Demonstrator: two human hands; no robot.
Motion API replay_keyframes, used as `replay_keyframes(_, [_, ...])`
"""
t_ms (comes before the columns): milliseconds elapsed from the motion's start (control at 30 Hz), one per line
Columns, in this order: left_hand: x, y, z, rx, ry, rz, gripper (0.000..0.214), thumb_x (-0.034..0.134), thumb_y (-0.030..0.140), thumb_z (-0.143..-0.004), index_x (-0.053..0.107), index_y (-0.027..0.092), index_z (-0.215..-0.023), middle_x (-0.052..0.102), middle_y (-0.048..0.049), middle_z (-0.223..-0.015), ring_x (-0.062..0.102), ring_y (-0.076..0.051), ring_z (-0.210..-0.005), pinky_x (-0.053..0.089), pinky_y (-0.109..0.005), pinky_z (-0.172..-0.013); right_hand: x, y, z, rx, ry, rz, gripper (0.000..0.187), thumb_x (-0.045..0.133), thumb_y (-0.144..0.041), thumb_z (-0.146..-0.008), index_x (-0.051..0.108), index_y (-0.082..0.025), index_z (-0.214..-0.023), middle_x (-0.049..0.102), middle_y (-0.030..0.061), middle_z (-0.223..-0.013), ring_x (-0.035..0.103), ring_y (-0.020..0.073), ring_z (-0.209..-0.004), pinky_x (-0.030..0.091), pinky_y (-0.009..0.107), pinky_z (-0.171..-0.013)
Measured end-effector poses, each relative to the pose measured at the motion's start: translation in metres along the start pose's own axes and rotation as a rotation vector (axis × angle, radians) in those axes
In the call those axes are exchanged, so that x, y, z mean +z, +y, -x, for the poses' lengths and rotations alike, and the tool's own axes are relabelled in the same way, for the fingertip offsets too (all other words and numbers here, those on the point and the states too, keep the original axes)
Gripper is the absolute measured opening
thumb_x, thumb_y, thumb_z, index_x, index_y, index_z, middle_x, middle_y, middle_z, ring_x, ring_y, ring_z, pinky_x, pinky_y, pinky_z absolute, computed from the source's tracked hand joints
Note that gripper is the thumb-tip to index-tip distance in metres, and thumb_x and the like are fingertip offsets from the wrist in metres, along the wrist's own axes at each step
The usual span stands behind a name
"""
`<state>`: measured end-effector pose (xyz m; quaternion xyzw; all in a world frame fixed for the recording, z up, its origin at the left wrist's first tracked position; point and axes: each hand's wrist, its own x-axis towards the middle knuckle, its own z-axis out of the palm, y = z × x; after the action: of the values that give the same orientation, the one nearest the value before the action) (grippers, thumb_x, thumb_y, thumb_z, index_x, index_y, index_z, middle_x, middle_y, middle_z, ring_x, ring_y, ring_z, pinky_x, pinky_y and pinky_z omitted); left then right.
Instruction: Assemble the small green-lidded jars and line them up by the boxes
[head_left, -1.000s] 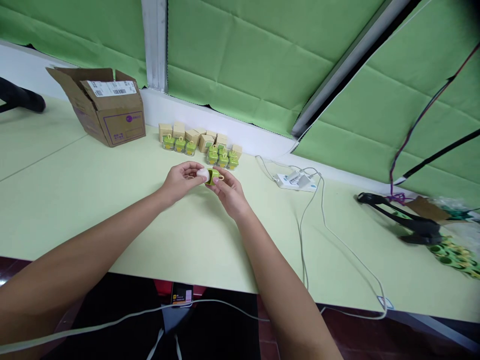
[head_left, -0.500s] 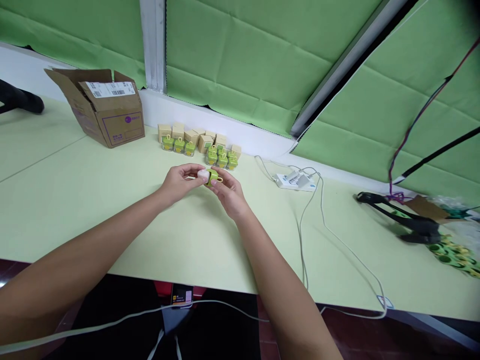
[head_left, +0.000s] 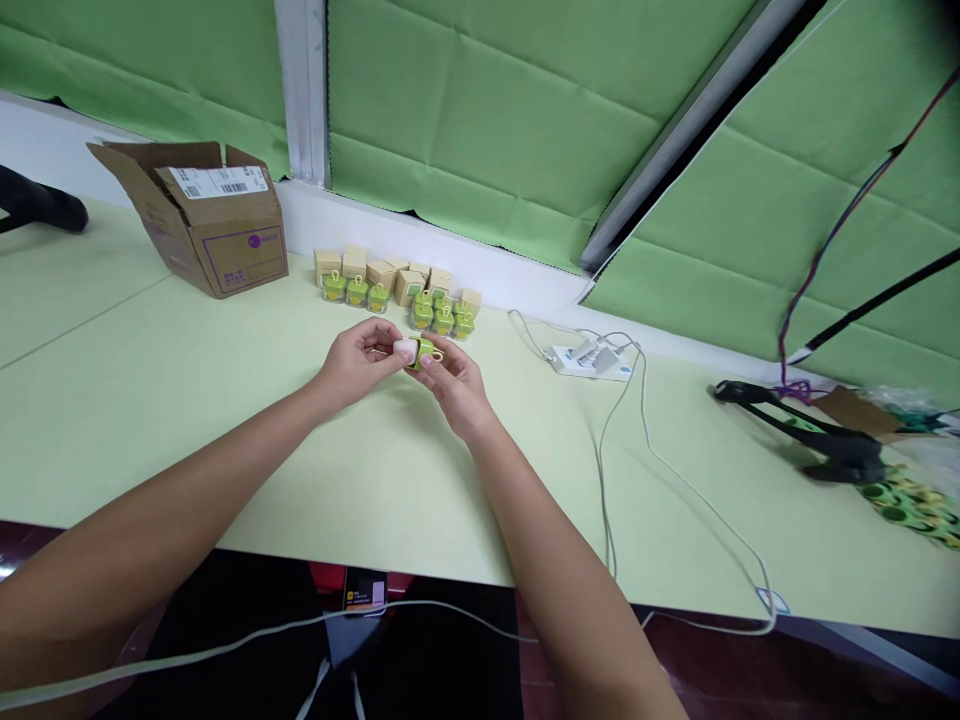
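My left hand [head_left: 360, 358] pinches a small white rounded piece [head_left: 404, 347] between thumb and fingers above the table. Against its right side sits a small green case [head_left: 424, 350] with a yellow loop, gripped by my right hand [head_left: 456, 385]. The two parts meet end to end, lying sideways; fingers partly cover both, so I cannot tell how deep one goes into the other. Just beyond my hands stand several similar green items with loops in clear packs [head_left: 356, 290], and small tan boxes [head_left: 382, 271] line up behind them.
An opened cardboard box [head_left: 240, 240] stands at the back left. To the right lie a white power strip [head_left: 589, 362] and loose white cables [head_left: 686, 480]. Farther right are a black stand [head_left: 832, 445] and a heap of green and yellow pieces [head_left: 911, 510].
Both hands keep their grip and have hardly moved. The white piece and the green case have turned slightly and now lie more nearly in line.
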<state>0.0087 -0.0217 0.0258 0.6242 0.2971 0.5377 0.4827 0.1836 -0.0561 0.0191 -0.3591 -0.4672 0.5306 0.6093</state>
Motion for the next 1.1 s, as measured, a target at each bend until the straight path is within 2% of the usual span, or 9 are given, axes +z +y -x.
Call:
replay_keyframes(200, [-0.0008, -0.0048, 0.0000, 0.031, -0.022, -0.032, 0.042, 0.089, 0.046, -0.073, 0.073, 0.017, -0.098, 0.074, -0.0070, -0.099, 0.069, -0.019, -0.090, 0.060, -0.034, -0.083, 0.0000, 0.0032, 0.0001, -0.010, -0.013, 0.034, 0.060, 0.093, -0.049, -0.067, 0.071, -0.026, -0.117, 0.072, -0.0015, -0.091, 0.070, 0.0179, -0.095, 0.057, 0.050, -0.110])
replay_keyframes(433, [0.0014, -0.0042, 0.0018, 0.026, 0.020, -0.048, 0.044, 0.088, 0.050, -0.073, 0.076, 0.017, -0.098, 0.076, -0.0081, -0.098, 0.071, -0.021, -0.090, 0.061, -0.034, -0.083, 0.0026, 0.0027, 0.0022, -0.015, 0.011, 0.006, 0.060, 0.094, -0.048, -0.065, 0.072, -0.026, -0.117, 0.072, -0.0015, -0.090, 0.071, 0.0192, -0.095, 0.057, 0.051, -0.111])
replay_keyframes(633, [0.0014, -0.0009, 0.0042, 0.013, 0.045, -0.094, 0.050, 0.089, 0.054, -0.072, 0.081, 0.017, -0.105, 0.080, -0.0114, -0.103, 0.075, -0.026, -0.095, 0.062, -0.040, -0.091, 0.0027, 0.0040, 0.0020, -0.013, 0.034, 0.012, 0.062, 0.094, -0.049, -0.064, 0.073, -0.025, -0.117, 0.070, -0.0020, -0.085, 0.070, 0.0200, -0.096, 0.055, 0.054, -0.111])
replay_keyframes(967, [0.0009, 0.0011, 0.0073, 0.024, 0.059, -0.230, 0.048, 0.086, 0.054, -0.075, 0.084, 0.020, -0.109, 0.081, -0.0095, -0.112, 0.076, -0.030, -0.101, 0.063, -0.043, -0.093, 0.0020, 0.0062, 0.0019, -0.019, 0.043, 0.002, 0.066, 0.095, -0.049, -0.064, 0.073, -0.023, -0.120, 0.073, -0.0008, -0.088, 0.071, 0.0194, -0.095, 0.057, 0.054, -0.110])
replay_keyframes(1100, [0.0007, -0.0019, 0.0075, 0.025, 0.065, -0.238, 0.049, 0.086, 0.055, -0.076, 0.084, 0.020, -0.111, 0.080, -0.0092, -0.116, 0.075, -0.031, -0.105, 0.061, -0.045, -0.097, 0.0030, 0.0061, 0.0025, -0.015, 0.051, 0.030, 0.069, 0.094, -0.051, -0.064, 0.072, -0.022, -0.123, 0.076, 0.0020, -0.097, 0.071, 0.0222, -0.103, 0.055, 0.056, -0.111])
